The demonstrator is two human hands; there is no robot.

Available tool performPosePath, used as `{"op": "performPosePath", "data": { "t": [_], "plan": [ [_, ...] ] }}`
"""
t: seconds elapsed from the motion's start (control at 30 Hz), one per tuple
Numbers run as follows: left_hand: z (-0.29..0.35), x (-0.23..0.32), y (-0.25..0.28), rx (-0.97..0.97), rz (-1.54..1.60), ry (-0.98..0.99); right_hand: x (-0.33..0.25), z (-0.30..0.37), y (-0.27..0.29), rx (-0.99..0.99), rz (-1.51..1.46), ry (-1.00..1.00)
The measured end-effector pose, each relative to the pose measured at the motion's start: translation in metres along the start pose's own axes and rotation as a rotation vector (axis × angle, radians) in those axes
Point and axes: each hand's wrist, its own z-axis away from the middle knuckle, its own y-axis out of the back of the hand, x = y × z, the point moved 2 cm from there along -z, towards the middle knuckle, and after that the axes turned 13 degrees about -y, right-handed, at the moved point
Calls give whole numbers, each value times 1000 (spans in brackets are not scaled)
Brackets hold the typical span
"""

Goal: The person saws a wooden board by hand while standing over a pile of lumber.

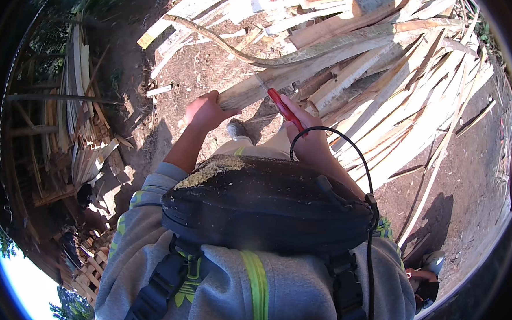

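Left hand [205, 112] grips plank [283, 74] end; right hand [306, 133] holds red-handled knife [284, 109].

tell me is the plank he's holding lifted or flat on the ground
Lifted at the near end: the left hand grips the plank, which slants up off the dirt; the right hand holds a red-handled tool against it.

No packages, labels, signs or screens show anywhere here, from twelve o'clock round to six; nothing of that kind appears.

Black chest pouch [265, 204], split-wood pile [410, 93]
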Motion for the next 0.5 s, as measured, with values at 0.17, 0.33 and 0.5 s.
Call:
{"op": "performPosePath", "data": {
  "t": [0.17, 0.33, 0.5],
  "plan": [
    [-2, -3, -4, 24, 12, -11, 17, 16, 7, 53, 12, 174],
    [-4, -8, -10, 12, 51, -16, 18, -17, -14, 62, -1, 42],
    [-7, -2, -1, -12, 6, -42, 16, -11, -20, 84, -34, 5]
  ]
}}
